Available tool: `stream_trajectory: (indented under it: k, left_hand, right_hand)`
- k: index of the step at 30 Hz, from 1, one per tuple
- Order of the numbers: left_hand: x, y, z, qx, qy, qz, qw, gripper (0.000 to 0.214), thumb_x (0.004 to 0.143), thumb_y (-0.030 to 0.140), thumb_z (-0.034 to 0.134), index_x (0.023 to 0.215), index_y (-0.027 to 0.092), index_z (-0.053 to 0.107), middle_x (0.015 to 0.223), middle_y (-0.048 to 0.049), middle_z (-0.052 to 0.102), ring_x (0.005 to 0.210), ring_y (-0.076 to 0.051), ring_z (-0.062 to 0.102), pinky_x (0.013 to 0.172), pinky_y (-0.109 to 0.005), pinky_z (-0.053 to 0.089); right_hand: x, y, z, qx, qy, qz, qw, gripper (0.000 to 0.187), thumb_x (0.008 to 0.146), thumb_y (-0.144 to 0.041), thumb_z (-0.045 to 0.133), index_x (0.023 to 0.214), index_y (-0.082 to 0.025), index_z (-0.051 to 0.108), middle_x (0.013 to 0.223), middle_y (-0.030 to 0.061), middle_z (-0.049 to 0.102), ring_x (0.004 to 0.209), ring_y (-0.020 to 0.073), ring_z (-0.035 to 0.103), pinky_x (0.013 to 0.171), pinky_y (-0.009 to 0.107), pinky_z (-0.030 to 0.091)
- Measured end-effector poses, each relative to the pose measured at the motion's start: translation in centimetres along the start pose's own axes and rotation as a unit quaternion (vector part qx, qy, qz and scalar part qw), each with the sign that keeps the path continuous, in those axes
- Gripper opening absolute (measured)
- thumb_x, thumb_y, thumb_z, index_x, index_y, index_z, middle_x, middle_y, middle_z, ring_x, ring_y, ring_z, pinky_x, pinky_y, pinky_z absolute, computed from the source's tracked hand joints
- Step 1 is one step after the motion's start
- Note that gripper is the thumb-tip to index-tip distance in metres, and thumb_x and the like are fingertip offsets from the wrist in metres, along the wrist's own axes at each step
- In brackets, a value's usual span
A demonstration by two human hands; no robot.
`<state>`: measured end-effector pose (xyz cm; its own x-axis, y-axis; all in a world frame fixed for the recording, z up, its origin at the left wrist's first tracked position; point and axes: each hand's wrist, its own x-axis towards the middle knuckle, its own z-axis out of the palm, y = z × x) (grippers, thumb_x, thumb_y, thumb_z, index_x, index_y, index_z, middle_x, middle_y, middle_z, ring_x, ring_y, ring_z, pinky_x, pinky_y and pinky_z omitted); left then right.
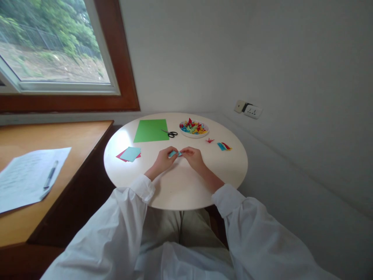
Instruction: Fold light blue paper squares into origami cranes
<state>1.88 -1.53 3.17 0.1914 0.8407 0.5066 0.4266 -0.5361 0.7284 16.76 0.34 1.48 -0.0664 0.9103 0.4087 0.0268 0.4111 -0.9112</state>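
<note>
A single container stands on the round white table [177,190]: a shallow white dish [194,135], set near the table's far edge. It holds a heap of small folded paper pieces [193,127] in red, yellow, blue and pale green, crowded together with several points rising above the rim. One red piece stands highest, toward the dish's far side. The individual pieces are too small to count.

Just outside the dish, on the near right, a red folded piece [210,140] rests on the tabletop with its points spread. Farther right lies a small group of strip-like papers [223,146] in blue, yellow and red, side by side.

The work item, a small light-blue folded paper [173,154], is between the two hands, in front of the dish. The left hand [166,158] pinches it with thumb and fingers closed. The right hand [193,155] has its fingertips drawn together at the paper's other end; the exact grip is partly hidden.

Black-handled scissors [171,134] lie left of the dish, blades over a green sheet [150,131]. Nearer left, a light-blue square [131,154] overlaps red paper [119,156].
</note>
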Motion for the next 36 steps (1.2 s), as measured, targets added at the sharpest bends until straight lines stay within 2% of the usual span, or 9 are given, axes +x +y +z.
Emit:
stream_trajectory:
  k: [6,10,15,18,21,28,32,36]
  left_hand:
    - [2.3,0.3,-0.5,0.011,0.005,-0.009,1.000,0.011,0.073,0.026,0.055,0.075,0.017,0.061,0.068,-0.0023,0.062,0.063,-0.015,0.054,0.055,-0.023,0.040]
    - [4.2,-0.5,-0.3,0.003,0.018,-0.005,1.000,0.010,0.073,0.025,0.055,0.076,0.018,0.062,0.072,-0.0033,0.064,0.067,-0.016,0.058,0.064,-0.025,0.044]
    - [6.0,-1.7,-0.1,0.016,0.036,0.041,0.998,0.007,0.071,0.019,0.055,0.073,0.017,0.061,0.092,-0.0090,0.067,0.089,-0.021,0.060,0.081,-0.032,0.044]
    - [6.5,-2.0,-0.1,0.031,0.025,0.054,0.998,0.007,0.073,0.020,0.052,0.074,0.017,0.059,0.091,-0.0085,0.067,0.087,-0.020,0.061,0.080,-0.033,0.045]
    - [6.8,-1.9,-0.2,0.037,0.010,0.028,0.999,0.010,0.076,0.023,0.050,0.077,0.017,0.058,0.085,-0.0072,0.067,0.082,-0.018,0.061,0.078,-0.032,0.045]
    - [6.9,-1.6,-0.4,0.017,-0.019,-0.036,0.999,0.015,0.079,0.031,0.048,0.080,0.018,0.055,0.084,-0.0054,0.065,0.080,-0.018,0.059,0.069,-0.029,0.046]
    - [6.5,-1.5,-0.3,0.013,-0.023,-0.045,0.999,0.013,0.079,0.030,0.048,0.077,0.018,0.053,0.080,-0.0050,0.064,0.077,-0.017,0.058,0.064,-0.026,0.046]
    - [6.0,-1.5,0.0,-0.013,-0.017,-0.037,0.999,0.008,0.079,0.025,0.048,0.077,0.017,0.051,0.082,-0.0055,0.062,0.078,-0.015,0.058,0.068,-0.026,0.046]
  right_hand:
    - [2.3,-0.3,-0.8,0.015,-0.035,0.005,0.999,0.011,0.062,-0.026,0.063,0.068,-0.017,0.064,0.069,0.0037,0.068,0.068,0.0183,0.065,0.070,0.033,0.052]
    - [3.9,-0.4,-1.4,0.012,-0.049,-0.003,0.999,0.013,0.064,-0.025,0.063,0.073,-0.017,0.066,0.076,0.0060,0.069,0.073,0.0192,0.065,0.073,0.033,0.052]
    - [5.3,-0.5,-2.1,-0.074,-0.053,-0.083,0.992,0.014,0.070,-0.023,0.058,0.078,-0.018,0.068,0.082,0.0075,0.068,0.077,0.0184,0.063,0.072,0.031,0.051]
    - [5.9,-0.1,-2.3,-0.098,-0.062,-0.105,0.988,0.014,0.072,-0.022,0.057,0.080,-0.018,0.068,0.081,0.0074,0.067,0.074,0.0171,0.062,0.069,0.029,0.051]
    - [6.4,0.5,-2.1,-0.093,-0.065,-0.106,0.988,0.013,0.073,-0.024,0.058,0.079,-0.017,0.067,0.080,0.0074,0.067,0.074,0.0168,0.062,0.068,0.029,0.050]
    - [6.2,0.9,-1.3,-0.026,-0.058,-0.068,0.996,0.010,0.073,-0.025,0.060,0.077,-0.019,0.066,0.079,0.0048,0.066,0.074,0.0153,0.061,0.069,0.028,0.051]
    - [5.5,0.8,-1.0,0.018,-0.041,-0.011,0.999,0.007,0.070,-0.023,0.062,0.074,-0.018,0.064,0.073,0.0029,0.065,0.070,0.0139,0.062,0.067,0.026,0.051]
    - [5.0,0.2,-0.9,0.051,-0.018,0.057,0.997,0.009,0.066,-0.024,0.065,0.070,-0.017,0.063,0.067,0.0016,0.066,0.063,0.0131,0.062,0.063,0.025,0.052]
